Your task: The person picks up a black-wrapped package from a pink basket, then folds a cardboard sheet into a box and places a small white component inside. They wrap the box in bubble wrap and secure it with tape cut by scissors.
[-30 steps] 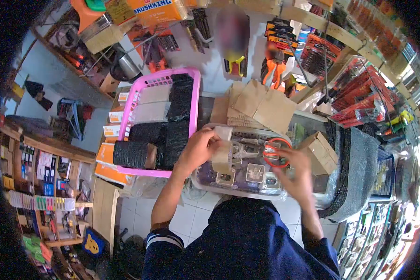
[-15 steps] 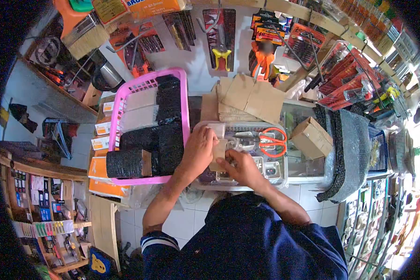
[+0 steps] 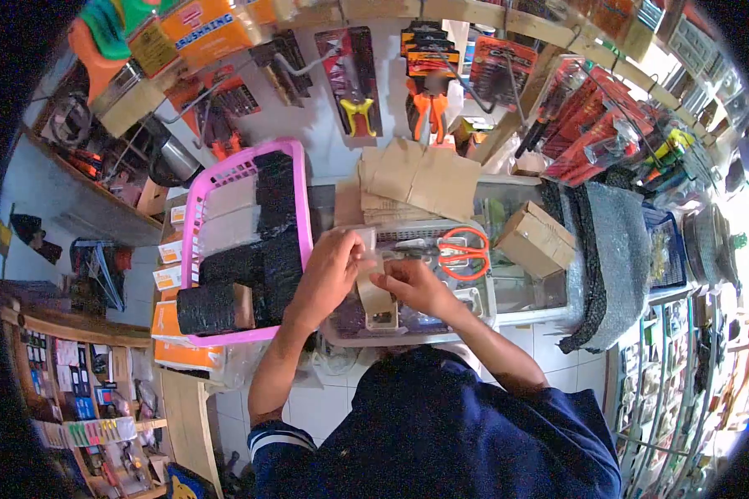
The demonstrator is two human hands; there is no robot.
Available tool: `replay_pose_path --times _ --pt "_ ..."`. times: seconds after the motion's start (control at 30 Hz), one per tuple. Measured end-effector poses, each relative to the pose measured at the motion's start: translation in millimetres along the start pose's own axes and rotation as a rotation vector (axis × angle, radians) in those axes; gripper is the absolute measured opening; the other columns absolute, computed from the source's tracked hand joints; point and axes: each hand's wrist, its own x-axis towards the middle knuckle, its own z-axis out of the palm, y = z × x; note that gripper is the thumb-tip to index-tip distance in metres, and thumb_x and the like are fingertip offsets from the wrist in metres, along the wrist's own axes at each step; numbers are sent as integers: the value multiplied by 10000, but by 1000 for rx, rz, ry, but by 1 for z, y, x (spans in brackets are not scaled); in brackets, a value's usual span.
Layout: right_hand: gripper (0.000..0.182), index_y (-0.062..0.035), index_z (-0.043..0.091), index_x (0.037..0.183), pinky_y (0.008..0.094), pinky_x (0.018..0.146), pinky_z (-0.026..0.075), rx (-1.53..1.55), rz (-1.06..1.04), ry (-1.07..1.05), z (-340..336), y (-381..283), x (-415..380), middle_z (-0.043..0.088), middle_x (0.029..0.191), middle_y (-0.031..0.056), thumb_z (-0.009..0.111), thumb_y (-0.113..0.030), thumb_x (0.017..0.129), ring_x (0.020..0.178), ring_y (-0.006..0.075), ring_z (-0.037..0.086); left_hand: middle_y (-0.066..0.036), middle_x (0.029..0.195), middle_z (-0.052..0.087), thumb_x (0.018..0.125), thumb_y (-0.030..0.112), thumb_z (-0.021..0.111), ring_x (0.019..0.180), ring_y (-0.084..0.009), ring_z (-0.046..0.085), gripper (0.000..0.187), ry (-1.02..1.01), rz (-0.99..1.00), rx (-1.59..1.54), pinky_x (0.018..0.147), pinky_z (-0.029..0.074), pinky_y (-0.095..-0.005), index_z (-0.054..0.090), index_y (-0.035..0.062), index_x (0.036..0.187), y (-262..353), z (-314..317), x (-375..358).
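My left hand (image 3: 331,270) pinches a tan strip (image 3: 371,293), which looks like thin cardboard or tape. My right hand (image 3: 418,287) is curled, thumb and finger closed on the strip's right edge. Both hands hover over a pale plastic basket (image 3: 488,299) that holds small metal and plastic parts. A whitish translucent piece (image 3: 363,238) shows beside the left fingertips. Orange-handled scissors (image 3: 464,254) lie in the basket, right of my right hand.
Left of my arm stands a pink basket (image 3: 301,204) of black-wrapped parcels (image 3: 250,259). Flat cardboard pieces (image 3: 424,179) lie behind the pale basket. To the right are a cardboard box (image 3: 534,241) and bubble wrap (image 3: 620,241). Packaged pliers (image 3: 354,91) hang ahead.
The view has shifted, so everything sits further left. My right hand has moved higher along the strip and more of the strip's lower part shows. Both hands keep hold of it.
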Motion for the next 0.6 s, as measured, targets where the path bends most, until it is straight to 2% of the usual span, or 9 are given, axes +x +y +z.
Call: replay_pose_path --times 0.03,0.1,0.13,0.2,0.3,0.33,0.4,0.5,0.6 --pt "473 9 641 841 324 576 451 -24 12 15 0 -8 -5 579 665 34 691 -435 998 639 107 547 -103 916 602 869 74 768 928 -305 594 316 -18 14 9 862 477 -444 602 64 1137 5 -2 0" --pt "431 -1 619 815 321 575 428 -139 -97 17 1 -1 -10 558 659 20 711 -380 1000 634 96 529 -82 899 588 860 122 788 924 -292 578 365 -37 34 -1 890 465 -442 628 86 1186 9 -2 -2" --pt "415 -7 608 801 319 574 417 -199 -153 17 2 0 -11 547 656 14 720 -353 1001 632 91 520 -85 910 595 844 113 799 926 -299 572 341 -48 39 9 882 463 -441 633 79 1140 11 -3 -3" --pt "353 4 649 900 339 636 473 -249 -219 64 -1 -11 -24 618 712 64 735 -328 984 681 147 596 -93 934 607 810 96 820 931 -312 560 298 -66 41 26 867 458 -439 642 65 1046 14 -5 -6" --pt "311 -6 678 1066 371 730 536 -348 -277 148 -26 -15 -36 696 859 139 750 -288 958 779 242 685 -82 972 610 825 140 817 991 -301 563 195 -52 85 118 902 453 -446 671 71 934 16 -9 -12" --pt "323 -13 682 1124 382 762 553 -386 -292 179 -41 -13 -37 718 918 163 754 -275 948 815 276 710 -79 982 611 835 150 810 1006 -299 565 177 -25 95 131 912 448 -451 675 73 920 17 -10 -14" --pt "353 -47 652 1218 422 835 549 -757 -322 314 -75 -6 -38 693 1063 169 747 -200 914 967 321 698 -72 1001 614 855 169 796 1037 -295 569 152 33 120 159 931 440 -463 681 76 892 21 -10 -19" --pt "408 -80 626 1274 466 928 523 -1104 -284 297 -109 6 -44 634 1195 172 728 -145 885 1106 375 640 -63 1007 617 881 179 775 1064 -290 569 136 136 130 172 935 425 -458 691 80 920 31 -12 -23" --pt "545 -67 563 1331 511 976 507 -1234 -341 182 -116 33 -39 611 1273 187 745 -167 826 1143 392 627 -58 999 626 905 180 755 1048 -287 574 115 64 92 50 927 420 -444 698 83 931 17 -7 -28"
